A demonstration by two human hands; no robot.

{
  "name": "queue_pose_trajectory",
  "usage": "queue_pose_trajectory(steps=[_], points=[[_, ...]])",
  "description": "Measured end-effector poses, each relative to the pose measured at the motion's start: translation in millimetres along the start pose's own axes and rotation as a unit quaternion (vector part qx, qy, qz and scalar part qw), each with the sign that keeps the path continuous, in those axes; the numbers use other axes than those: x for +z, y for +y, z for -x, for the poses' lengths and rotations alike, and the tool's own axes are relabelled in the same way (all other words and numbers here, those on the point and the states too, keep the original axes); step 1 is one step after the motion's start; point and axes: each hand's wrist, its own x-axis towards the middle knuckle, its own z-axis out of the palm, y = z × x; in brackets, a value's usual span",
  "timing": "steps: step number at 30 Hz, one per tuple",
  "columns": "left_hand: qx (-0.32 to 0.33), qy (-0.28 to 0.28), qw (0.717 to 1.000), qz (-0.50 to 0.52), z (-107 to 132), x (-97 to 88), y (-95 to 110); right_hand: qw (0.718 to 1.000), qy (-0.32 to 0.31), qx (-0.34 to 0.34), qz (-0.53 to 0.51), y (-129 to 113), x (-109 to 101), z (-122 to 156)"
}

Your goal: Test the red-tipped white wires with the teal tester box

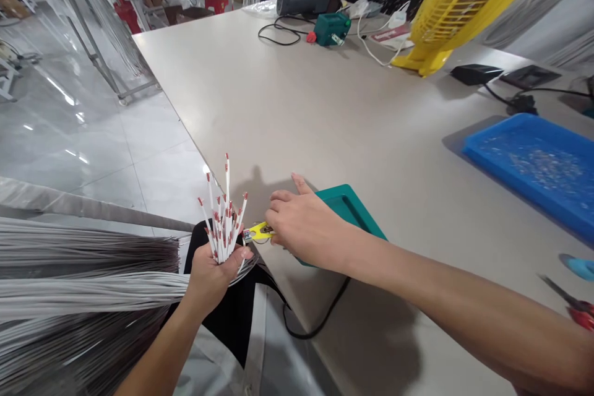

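My left hand [216, 275] is closed round a bundle of white wires [226, 238] whose short reddish tips fan upward. The rest of that bundle trails off to the left. My right hand [304, 219] reaches across the table beside it, one finger raised and the others curled. A flat yellow piece [260, 232] with metal parts lies between the hands, at my right fingertips; whether they grip it or something small by it is hidden. Partly under the right hand lies a teal tray-like base [355, 207] at the table edge.
More grey and white wires [83, 253] hang at the left. On the table [325, 117] are a blue tray [533, 167] with small bits, red-handled scissors [580, 309], a yellow fan [459, 9], a green device [331, 30] and a grey motor [304, 0]. A black cable [320, 329] loops over the near edge.
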Motion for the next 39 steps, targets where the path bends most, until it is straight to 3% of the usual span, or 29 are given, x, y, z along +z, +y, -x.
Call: queue_pose_trajectory(steps=[5, 15, 19, 22, 24, 32, 39], points=[[0.005, 0.017, 1.0, -0.009, 2, 0.6, 2, 0.999, 0.012, 0.032, 0.007, -4, 4, 5], [0.003, 0.016, 1.0, 0.013, 8, -6.7, 2, 0.998, 0.063, 0.022, 0.023, -2, 17, 7], [0.017, 0.015, 0.999, 0.024, 14, -14.5, -3, 0.988, 0.15, -0.008, -0.037, -7, 15, 12], [0.02, 0.029, 0.998, 0.045, 19, -17.5, -2, 0.965, 0.241, -0.052, -0.085, -21, 13, 15], [0.019, 0.027, 0.999, 0.038, 22, -17.9, 0, 0.958, 0.266, -0.074, -0.084, -32, 13, 15], [0.019, 0.023, 0.998, -0.05, 33, -23.1, 0, 0.98, 0.17, -0.099, -0.022, -52, 27, -3], [0.001, 0.01, 0.996, -0.091, 37, -31.5, -5, 0.967, 0.212, -0.116, 0.086, -56, 25, 1]])
